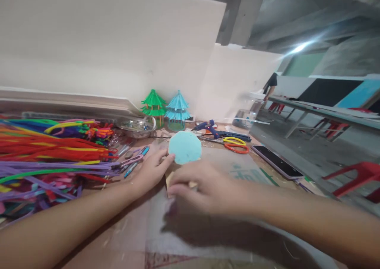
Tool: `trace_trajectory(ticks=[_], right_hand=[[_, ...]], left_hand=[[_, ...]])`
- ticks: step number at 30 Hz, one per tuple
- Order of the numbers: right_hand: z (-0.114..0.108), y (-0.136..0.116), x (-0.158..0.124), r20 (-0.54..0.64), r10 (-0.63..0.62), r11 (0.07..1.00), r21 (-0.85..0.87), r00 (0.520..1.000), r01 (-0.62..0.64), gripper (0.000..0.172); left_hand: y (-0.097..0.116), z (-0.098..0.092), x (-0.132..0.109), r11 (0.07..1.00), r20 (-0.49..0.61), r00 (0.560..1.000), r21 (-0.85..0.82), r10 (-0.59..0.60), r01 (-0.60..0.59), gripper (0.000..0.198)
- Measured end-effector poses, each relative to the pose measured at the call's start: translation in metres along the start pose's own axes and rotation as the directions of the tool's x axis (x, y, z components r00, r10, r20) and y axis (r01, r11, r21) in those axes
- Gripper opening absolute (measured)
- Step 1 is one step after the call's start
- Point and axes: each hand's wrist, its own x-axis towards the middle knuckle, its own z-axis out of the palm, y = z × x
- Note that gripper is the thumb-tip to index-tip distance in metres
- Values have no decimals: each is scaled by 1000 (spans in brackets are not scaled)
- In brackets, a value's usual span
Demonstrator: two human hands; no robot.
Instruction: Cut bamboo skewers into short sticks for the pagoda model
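A light blue, roughly round disc stands tilted up in front of me, with small specks on its lower part. My left hand grips its left edge, the thumb lying on the rim. Just below and to the right, my right hand is closed with curled fingers, blurred by motion. A tan flat piece shows beside its fingertips; whether the fingers grip it is not clear. Behind the disc stand a green tiered pagoda-like model and a light blue one.
Bundles of coloured pipe cleaners cover the left side. A metal bowl sits behind them. To the right lie a blue glue gun, scissors and a phone. A clear water container stands further back, near a person.
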Motion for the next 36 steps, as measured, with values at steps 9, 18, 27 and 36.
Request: trace_trajectory(ticks=[9, 18, 27, 36], right_hand=[[-5, 85, -29, -205, 530, 816, 389, 823, -428, 47], [6, 80, -38, -337, 684, 688, 592, 647, -419, 38], [5, 95, -39, -481, 540, 841, 329, 691, -429, 38], [6, 92, -41, -415, 451, 886, 103, 791, -451, 34]], left_hand=[[8, 0, -1, 993, -11, 996, -79, -92, 91, 39], [11, 2, -1, 946, 256, 958, 256, 131, -198, 28], [10, 4, 0, 887, 362, 924, 379, 120, -263, 25], [8, 5, 1, 874, 368, 922, 400, 122, -275, 28]])
